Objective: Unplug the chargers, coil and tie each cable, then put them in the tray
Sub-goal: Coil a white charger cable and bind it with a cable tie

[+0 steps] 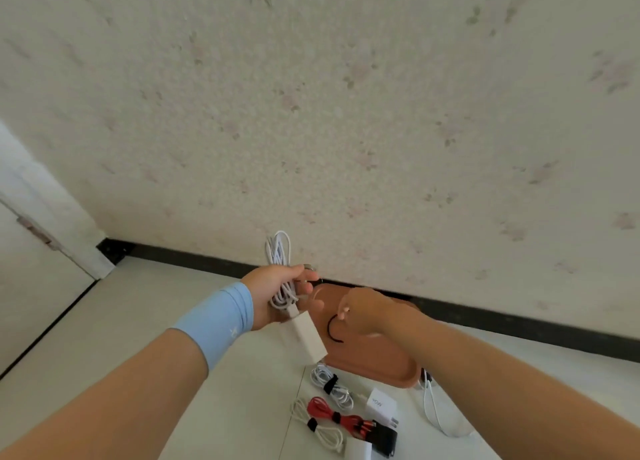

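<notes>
- Clenched in the left hand [277, 293]: a white coil [278, 251], loops standing up past the fist, its charger [308, 336] dangling below.
- Pinched in the curled fingers of the right hand [367, 312]: a thin black tie [331, 331], hanging over the tray [374, 362].
- Tray on the floor [138, 321], against the wall [311, 113].
- On the floor just in front of the tray, not in it: tied white cable [332, 387], red cable [329, 411], cream cable [318, 425].
- Right of the tray: a loose cable [436, 414].

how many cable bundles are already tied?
3, all on the floor near the tray: a white bundle nearest it, a red bundle, then a cream bundle. The coil in the left hand has no tie; the right arm may hide more.
</notes>
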Tool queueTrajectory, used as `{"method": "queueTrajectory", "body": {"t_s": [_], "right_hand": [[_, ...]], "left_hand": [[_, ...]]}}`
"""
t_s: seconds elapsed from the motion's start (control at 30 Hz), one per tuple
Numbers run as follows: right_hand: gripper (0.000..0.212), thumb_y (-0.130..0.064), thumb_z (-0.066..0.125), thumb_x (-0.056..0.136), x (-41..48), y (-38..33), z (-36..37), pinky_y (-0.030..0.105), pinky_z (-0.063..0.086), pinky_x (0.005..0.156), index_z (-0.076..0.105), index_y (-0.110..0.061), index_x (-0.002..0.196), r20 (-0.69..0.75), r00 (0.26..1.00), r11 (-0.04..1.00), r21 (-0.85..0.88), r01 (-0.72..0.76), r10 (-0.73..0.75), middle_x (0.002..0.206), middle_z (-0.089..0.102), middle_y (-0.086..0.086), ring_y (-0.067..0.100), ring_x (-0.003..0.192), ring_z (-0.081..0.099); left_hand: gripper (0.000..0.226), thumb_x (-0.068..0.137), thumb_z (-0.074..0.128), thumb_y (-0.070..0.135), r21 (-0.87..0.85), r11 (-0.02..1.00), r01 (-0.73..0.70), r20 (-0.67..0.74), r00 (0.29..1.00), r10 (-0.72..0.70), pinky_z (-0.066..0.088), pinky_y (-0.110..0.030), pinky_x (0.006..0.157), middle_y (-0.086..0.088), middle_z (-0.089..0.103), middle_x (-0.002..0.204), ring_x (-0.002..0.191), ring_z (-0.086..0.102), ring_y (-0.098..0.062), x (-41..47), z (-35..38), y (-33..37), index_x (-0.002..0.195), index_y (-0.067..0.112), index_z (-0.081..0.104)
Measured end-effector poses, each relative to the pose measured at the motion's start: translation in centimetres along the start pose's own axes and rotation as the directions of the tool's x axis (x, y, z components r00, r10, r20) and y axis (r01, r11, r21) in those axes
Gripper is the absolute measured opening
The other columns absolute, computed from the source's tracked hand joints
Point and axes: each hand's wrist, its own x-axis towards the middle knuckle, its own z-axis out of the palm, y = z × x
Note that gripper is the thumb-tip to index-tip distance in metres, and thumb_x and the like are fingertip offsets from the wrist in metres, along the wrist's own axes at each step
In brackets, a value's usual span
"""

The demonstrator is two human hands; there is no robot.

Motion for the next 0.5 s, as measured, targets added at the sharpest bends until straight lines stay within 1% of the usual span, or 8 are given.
{"method": "queueTrajectory", "body": {"t_s": [0.07, 0.13, 0.17, 0.23, 0.27, 0.3, 0.4, 0.5], "right_hand": [[0.036, -0.012, 0.045, 0.097, 1.7, -0.4, 2.5, 0.040, 0.055, 0.092, 0.071, -0.015, 0.122, 0.098, 0.995, 0.993, -0.114, 0.031, -0.020, 0.123, 0.070, 0.005, 0.026, 0.107, 0.065], [0.034, -0.013, 0.046, 0.099, 2.8, -1.0, 4.3, 0.030, 0.052, 0.077, 0.067, -0.015, 0.126, 0.143, 0.989, 0.981, -0.184, 0.063, -0.037, 0.119, 0.068, 0.002, 0.020, 0.095, 0.061], [0.031, -0.018, 0.049, 0.100, 3.2, -1.2, 5.1, 0.029, 0.048, 0.072, 0.064, -0.013, 0.126, 0.154, 0.988, 0.980, -0.190, 0.053, -0.024, 0.117, 0.066, 0.003, 0.019, 0.092, 0.057], [0.030, -0.028, 0.057, 0.098, 4.6, -1.2, 7.1, 0.034, 0.047, 0.081, 0.059, -0.011, 0.123, 0.180, 0.983, 0.985, -0.172, 0.011, 0.020, 0.127, 0.059, 0.011, 0.024, 0.104, 0.054], [0.030, -0.026, 0.058, 0.097, 5.2, -1.2, 8.1, 0.037, 0.047, 0.088, 0.056, -0.010, 0.122, 0.202, 0.979, 0.977, -0.211, 0.008, 0.035, 0.133, 0.054, 0.014, 0.027, 0.113, 0.052], [0.034, -0.022, 0.057, 0.096, 5.9, -1.2, 8.9, 0.038, 0.047, 0.093, 0.055, -0.008, 0.127, 0.216, 0.975, 0.970, -0.244, -0.002, 0.057, 0.137, 0.049, 0.015, 0.028, 0.121, 0.048], [0.039, -0.017, 0.055, 0.094, 7.6, -0.9, 10.5, 0.038, 0.046, 0.091, 0.058, -0.013, 0.132, 0.130, 0.990, 0.975, -0.220, -0.025, 0.055, 0.136, 0.045, 0.013, 0.031, 0.121, 0.048], [0.030, -0.014, 0.057, 0.095, 8.5, -0.8, 11.0, 0.035, 0.050, 0.089, 0.062, -0.012, 0.125, 0.004, 0.998, 0.994, -0.097, -0.059, 0.059, 0.125, 0.059, 0.007, 0.028, 0.111, 0.060]], "left_hand": [[0.030, 0.102, 0.047, 0.031, 0.037, 0.999, 0.036, -0.011, 0.999, -0.036, 0.053, -0.029, 0.065, -0.005, 0.075, 0.103, 0.082, 0.074, -0.024, 0.5, -0.4, -0.2, 0.114, 0.011, 0.066], [0.032, 0.103, 0.046, 0.030, 0.060, 0.997, 0.052, -0.019, 0.999, -0.051, 0.052, -0.032, 0.069, -0.006, 0.075, 0.108, 0.080, 0.073, -0.019, 1.0, -0.7, -0.3, 0.118, 0.009, 0.065], [0.032, 0.103, 0.046, 0.028, 0.073, 0.996, 0.049, -0.030, 0.998, -0.047, 0.051, -0.032, 0.069, -0.005, 0.075, 0.108, 0.081, 0.074, -0.017, 1.3, -0.9, -0.4, 0.120, 0.009, 0.065], [0.032, 0.103, 0.046, 0.027, 0.098, 0.994, 0.042, -0.052, 0.998, -0.037, 0.052, -0.031, 0.068, -0.005, 0.075, 0.106, 0.083, 0.074, -0.016, 1.8, -1.0, -0.3, 0.120, 0.008, 0.065], [0.031, 0.103, 0.046, 0.027, 0.115, 0.992, 0.043, -0.055, 0.998, -0.037, 0.052, -0.031, 0.068, -0.005, 0.075, 0.106, 0.084, 0.074, -0.016, 2.0, -1.1, -0.2, 0.119, 0.009, 0.065], [0.031, 0.103, 0.046, 0.027, 0.139, 0.989, 0.046, -0.057, 0.998, -0.038, 0.053, -0.031, 0.069, -0.005, 0.076, 0.105, 0.087, 0.074, -0.018, 2.2, -1.1, -0.1, 0.118, 0.009, 0.066], [0.031, 0.103, 0.046, 0.029, 0.225, 0.973, 0.049, -0.059, 0.998, -0.037, 0.055, -0.033, 0.076, -0.004, 0.076, 0.104, 0.094, 0.073, -0.022, 2.9, -1.3, 0.1, 0.117, 0.010, 0.067], [0.029, 0.101, 0.050, 0.029, 0.257, 0.965, 0.057, -0.055, 0.998, -0.044, 0.058, -0.033, 0.080, -0.005, 0.076, 0.103, 0.095, 0.073, -0.023, 3.1, -1.3, 0.0, 0.117, 0.011, 0.067]]}}
